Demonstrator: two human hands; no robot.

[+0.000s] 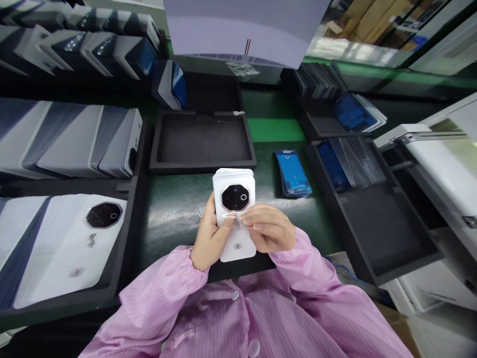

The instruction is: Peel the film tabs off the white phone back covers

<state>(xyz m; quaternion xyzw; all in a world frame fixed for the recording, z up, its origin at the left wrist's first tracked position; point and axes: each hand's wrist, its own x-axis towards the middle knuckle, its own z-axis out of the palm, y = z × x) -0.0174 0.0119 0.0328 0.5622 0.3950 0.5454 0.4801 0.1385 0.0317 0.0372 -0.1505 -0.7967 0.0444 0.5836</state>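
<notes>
I hold a small stack of white phone back covers point(234, 185) upright over the dark green bench. The top cover shows a black octagonal camera plate point(234, 197). My left hand point(210, 239) grips the stack along its left edge and from behind. My right hand point(269, 228) lies across the lower front of the top cover, its fingertips pinching a thin clear film strip point(231, 215) just below the camera plate. Pink striped sleeves cover both arms.
An empty black foam tray point(203, 165) sits just beyond the hands. Trays of white covers point(55, 243) fill the left side. A stack of blue-filmed frames point(293, 173) lies to the right, beside black trays point(376, 233) and a white machine point(439, 159).
</notes>
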